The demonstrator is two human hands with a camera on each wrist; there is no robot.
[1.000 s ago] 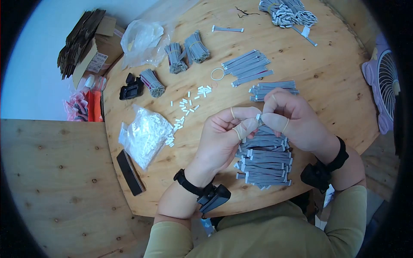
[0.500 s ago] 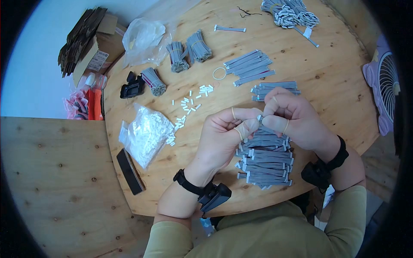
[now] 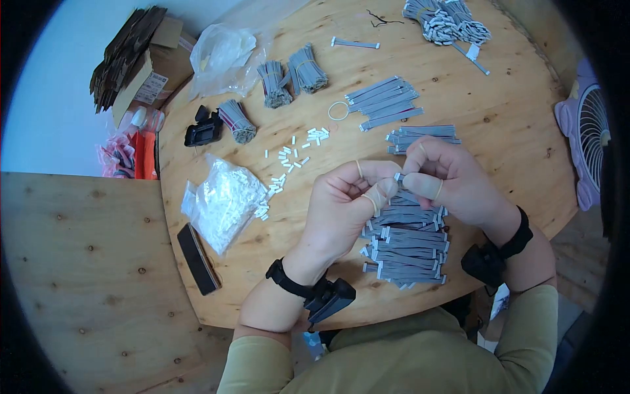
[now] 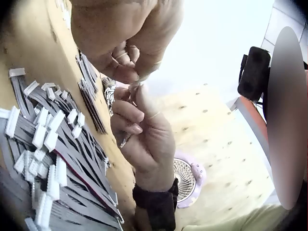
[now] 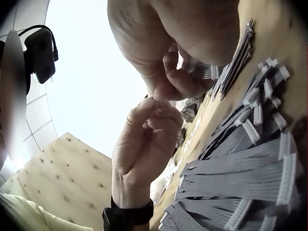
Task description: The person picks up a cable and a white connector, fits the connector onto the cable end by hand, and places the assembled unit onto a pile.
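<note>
While they meet just above the grey cable pile (image 3: 407, 246), the left hand (image 3: 341, 210) and right hand (image 3: 453, 180) both pinch the white connector (image 3: 398, 176) between curled thumb and forefinger tips.

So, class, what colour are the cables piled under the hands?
The cables are grey with white ends; the head view shows it best.

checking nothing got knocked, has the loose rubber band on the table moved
No. The rubber band lies just left of the fanned grey cables as before; the whole view shifted slightly.
</note>
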